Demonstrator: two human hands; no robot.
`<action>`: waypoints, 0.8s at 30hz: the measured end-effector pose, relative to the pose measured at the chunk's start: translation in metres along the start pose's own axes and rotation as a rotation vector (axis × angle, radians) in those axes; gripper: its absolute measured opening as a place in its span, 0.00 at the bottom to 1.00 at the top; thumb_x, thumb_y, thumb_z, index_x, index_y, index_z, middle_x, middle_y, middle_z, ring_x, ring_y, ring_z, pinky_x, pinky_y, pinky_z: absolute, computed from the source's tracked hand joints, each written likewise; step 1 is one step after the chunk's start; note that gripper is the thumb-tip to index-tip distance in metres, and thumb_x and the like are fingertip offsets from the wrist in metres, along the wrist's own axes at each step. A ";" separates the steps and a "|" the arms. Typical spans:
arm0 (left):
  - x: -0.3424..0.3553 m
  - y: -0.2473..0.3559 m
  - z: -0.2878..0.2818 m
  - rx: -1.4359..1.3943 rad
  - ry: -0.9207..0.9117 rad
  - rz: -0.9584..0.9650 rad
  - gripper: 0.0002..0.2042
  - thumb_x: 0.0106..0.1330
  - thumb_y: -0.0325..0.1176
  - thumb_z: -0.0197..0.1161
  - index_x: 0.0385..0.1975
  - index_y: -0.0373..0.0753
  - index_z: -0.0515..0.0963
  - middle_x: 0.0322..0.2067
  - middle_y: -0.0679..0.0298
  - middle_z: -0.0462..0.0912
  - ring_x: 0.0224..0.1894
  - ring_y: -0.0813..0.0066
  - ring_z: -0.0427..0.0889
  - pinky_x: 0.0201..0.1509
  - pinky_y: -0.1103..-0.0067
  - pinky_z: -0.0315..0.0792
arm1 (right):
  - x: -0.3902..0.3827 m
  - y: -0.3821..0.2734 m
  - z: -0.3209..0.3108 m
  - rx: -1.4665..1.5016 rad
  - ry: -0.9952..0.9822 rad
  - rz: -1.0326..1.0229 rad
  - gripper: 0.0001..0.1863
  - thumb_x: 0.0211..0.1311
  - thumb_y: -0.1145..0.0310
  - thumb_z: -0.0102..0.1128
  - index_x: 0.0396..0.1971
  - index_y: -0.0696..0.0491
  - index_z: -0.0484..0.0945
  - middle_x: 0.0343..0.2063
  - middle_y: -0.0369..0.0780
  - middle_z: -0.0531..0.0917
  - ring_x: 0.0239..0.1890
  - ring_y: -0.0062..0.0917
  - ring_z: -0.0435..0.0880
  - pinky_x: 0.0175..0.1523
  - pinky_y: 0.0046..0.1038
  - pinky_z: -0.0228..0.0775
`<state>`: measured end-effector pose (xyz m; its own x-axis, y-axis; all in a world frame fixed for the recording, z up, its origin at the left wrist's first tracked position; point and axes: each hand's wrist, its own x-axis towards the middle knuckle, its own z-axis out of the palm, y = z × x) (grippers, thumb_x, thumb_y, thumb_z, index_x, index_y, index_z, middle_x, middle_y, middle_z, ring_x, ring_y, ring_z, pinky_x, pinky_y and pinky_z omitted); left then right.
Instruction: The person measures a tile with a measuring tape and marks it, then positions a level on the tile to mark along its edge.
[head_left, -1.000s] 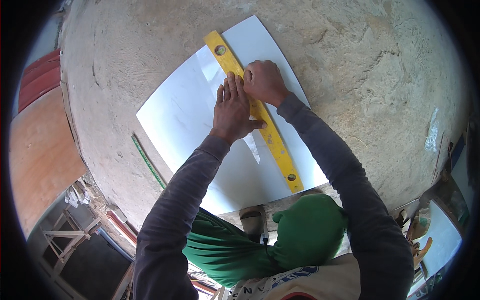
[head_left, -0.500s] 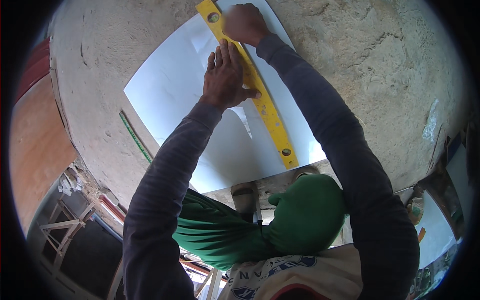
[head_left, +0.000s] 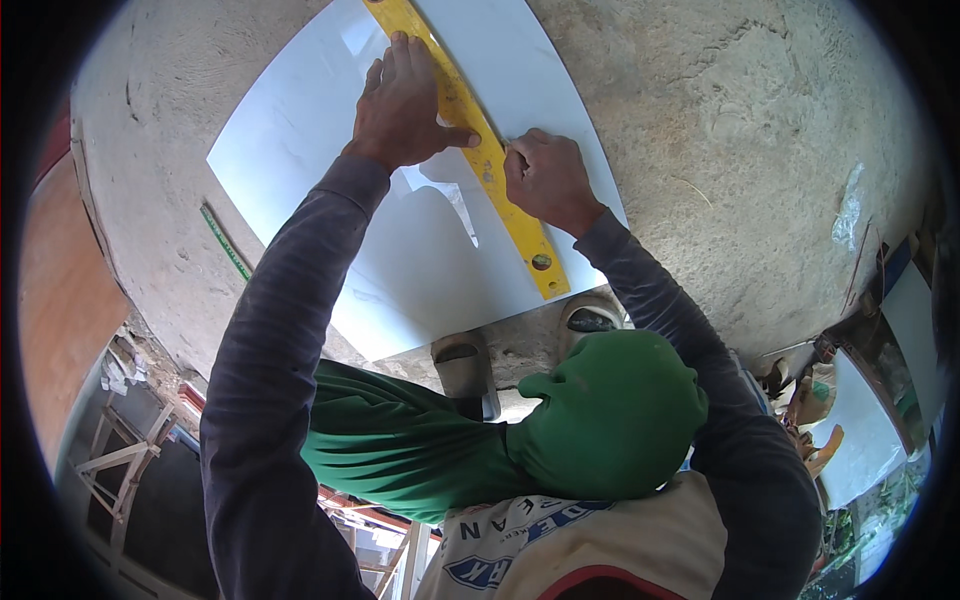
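Note:
A large glossy white tile (head_left: pixel 285 150) with faint grey veining lies on the ground before me. Slantwise across it rests a yellow spirit level (head_left: pixel 545 275), its near end close to my feet. My left hand (head_left: pixel 400 110) lies with outstretched fingers on the level's left side, the thumb reaching over its face. Against the level's right edge, about halfway along, my right hand (head_left: pixel 548 178) is closed in a pinch. A small tip seems to stick out from its fingers, but what it grips is too hidden to name.
A green measuring strip (head_left: pixel 225 240) lies left of the tile on rough concrete (head_left: pixel 720 130). Clear plastic film (head_left: pixel 849 210) is at the right. A brown board (head_left: pixel 65 310) stands far left, and a wooden frame (head_left: pixel 125 460) lies below it. My sandals (head_left: pixel 463 370) are at the tile's near edge.
My right hand has drawn down along the level's right edge, from its far end to about halfway, nearer to me. My left hand stays on the level; the whole view has shifted slightly.

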<state>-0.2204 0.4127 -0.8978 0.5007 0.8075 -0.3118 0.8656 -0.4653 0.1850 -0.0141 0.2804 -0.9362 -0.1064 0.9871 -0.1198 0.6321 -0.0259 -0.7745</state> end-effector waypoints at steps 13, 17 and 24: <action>0.004 -0.005 0.006 -0.011 -0.038 -0.024 0.73 0.46 0.65 0.89 0.79 0.16 0.51 0.79 0.19 0.51 0.84 0.30 0.59 0.85 0.55 0.60 | -0.036 0.004 0.010 0.084 0.225 -0.028 0.07 0.66 0.73 0.65 0.29 0.60 0.86 0.26 0.46 0.85 0.30 0.43 0.87 0.38 0.44 0.80; 0.011 0.017 0.025 -0.168 0.074 -0.166 0.70 0.51 0.61 0.86 0.80 0.16 0.50 0.81 0.20 0.47 0.83 0.29 0.59 0.84 0.57 0.63 | -0.065 0.012 -0.007 0.186 0.376 0.031 0.07 0.67 0.74 0.65 0.32 0.60 0.88 0.28 0.47 0.88 0.29 0.43 0.88 0.37 0.41 0.79; -0.030 0.006 0.008 -0.430 0.137 -0.514 0.43 0.61 0.41 0.78 0.66 0.17 0.63 0.67 0.27 0.73 0.66 0.33 0.81 0.71 0.58 0.79 | -0.188 0.042 -0.055 0.131 0.513 0.296 0.07 0.70 0.74 0.70 0.31 0.61 0.88 0.24 0.41 0.84 0.21 0.22 0.78 0.30 0.30 0.70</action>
<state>-0.2302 0.3829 -0.8947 -0.0032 0.9392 -0.3434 0.9004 0.1521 0.4076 0.0745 0.1023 -0.9123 0.4641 0.8843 -0.0523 0.4750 -0.2982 -0.8279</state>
